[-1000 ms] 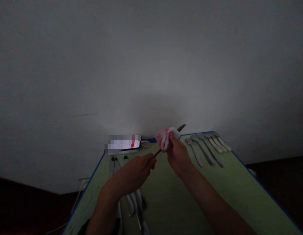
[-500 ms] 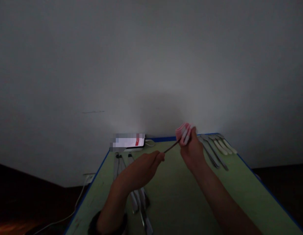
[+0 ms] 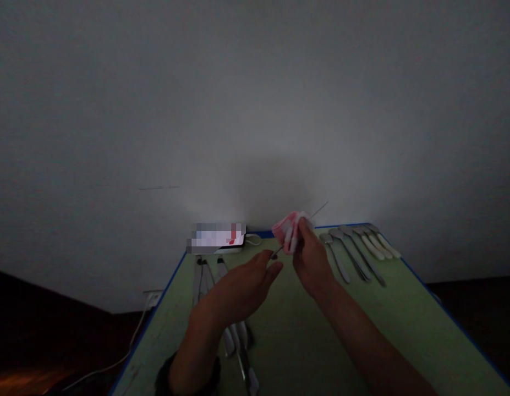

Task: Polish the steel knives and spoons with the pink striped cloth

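My right hand (image 3: 313, 254) is closed on a pink and white cloth (image 3: 288, 230), folded around a thin metal utensil (image 3: 319, 209). One slim end of that utensil sticks out beyond the cloth, up and to the right. Its near end sits between the thumb and fingers of my left hand (image 3: 252, 280). What kind of utensil it is I cannot make out. Both hands are above the green table (image 3: 291, 341). To the right of my right hand lie several metal spoons (image 3: 339, 261) and several white-handled utensils (image 3: 372, 246).
A phone (image 3: 217, 239), its screen lit and partly blurred, leans at the table's back left near a white cable loop (image 3: 253, 240). Several metal utensils (image 3: 238, 341) lie partly hidden beneath my left forearm. A grey wall (image 3: 255, 110) rises directly behind the table.
The cloth and my right hand have shifted left and nearer my left hand. The utensil's far end now shows past the cloth. Another spoon on the right has come into view.
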Demonstrator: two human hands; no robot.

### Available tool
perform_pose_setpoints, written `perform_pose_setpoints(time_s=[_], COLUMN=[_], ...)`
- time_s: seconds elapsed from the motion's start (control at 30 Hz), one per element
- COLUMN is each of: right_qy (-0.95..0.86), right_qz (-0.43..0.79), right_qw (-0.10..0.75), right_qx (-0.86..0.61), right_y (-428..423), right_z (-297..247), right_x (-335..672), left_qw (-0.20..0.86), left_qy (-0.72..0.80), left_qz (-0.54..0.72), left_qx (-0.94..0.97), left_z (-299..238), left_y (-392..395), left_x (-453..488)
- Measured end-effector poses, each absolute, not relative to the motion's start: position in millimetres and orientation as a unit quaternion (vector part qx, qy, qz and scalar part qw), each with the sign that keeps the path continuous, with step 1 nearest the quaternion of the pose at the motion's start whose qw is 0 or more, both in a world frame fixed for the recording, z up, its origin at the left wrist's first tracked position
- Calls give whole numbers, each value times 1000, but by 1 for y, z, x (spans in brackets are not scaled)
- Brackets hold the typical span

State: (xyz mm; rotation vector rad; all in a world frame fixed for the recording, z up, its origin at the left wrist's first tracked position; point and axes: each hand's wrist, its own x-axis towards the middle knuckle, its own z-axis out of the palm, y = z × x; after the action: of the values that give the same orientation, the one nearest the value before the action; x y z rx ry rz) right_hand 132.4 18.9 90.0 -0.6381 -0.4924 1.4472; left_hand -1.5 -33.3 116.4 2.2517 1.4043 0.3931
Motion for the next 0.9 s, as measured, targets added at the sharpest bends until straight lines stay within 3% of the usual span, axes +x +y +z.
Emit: perform_pose_setpoints(time_s=[0.23, 0.9], right_qy=[-101, -216], right_qz=[602, 562], right_qw=[767, 738], right_qx=[-201, -306], right_y=[28, 15], right_z=[114, 100], right_x=[161, 133], left_qw=[240, 242], left_qy=[499, 484], left_qz=[145, 90], left_qx=[820, 836], left_z=[128, 132], left_y=[-34, -33], left_x=[-10, -12])
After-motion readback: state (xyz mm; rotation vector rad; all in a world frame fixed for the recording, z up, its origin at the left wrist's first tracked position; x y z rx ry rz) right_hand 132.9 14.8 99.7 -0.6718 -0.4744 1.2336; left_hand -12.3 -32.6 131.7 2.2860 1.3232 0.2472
